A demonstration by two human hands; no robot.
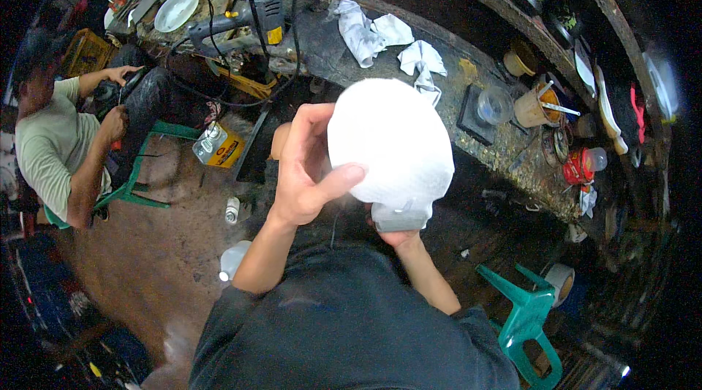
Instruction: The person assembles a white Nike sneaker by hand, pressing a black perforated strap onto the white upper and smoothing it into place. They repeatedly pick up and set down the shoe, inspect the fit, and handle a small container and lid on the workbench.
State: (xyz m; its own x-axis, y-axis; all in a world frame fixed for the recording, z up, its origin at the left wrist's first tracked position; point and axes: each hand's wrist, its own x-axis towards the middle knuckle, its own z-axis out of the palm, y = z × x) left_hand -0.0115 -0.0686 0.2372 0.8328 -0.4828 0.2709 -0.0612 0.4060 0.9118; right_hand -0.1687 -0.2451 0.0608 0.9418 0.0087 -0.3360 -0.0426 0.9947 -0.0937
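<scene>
A smooth, bright white rounded piece (391, 141) with a narrower lower end is held up in front of my chest. My left hand (311, 163) grips its left edge, thumb on the upper face and fingers curled behind. At its lower end sits a grey block-like piece (401, 217); whether the two are joined I cannot tell. Under that grey piece my right hand (398, 236) is closed around it, with most of its fingers hidden.
Beyond my hands a worn workbench (314, 53) holds crumpled white cloths (369, 30), a power tool (248, 20), a clear tub (495, 106) and a beige container (537, 106). Green plastic stool (523, 309) stands lower right. A seated person (62, 141) works at left. A canister (218, 145) stands nearby.
</scene>
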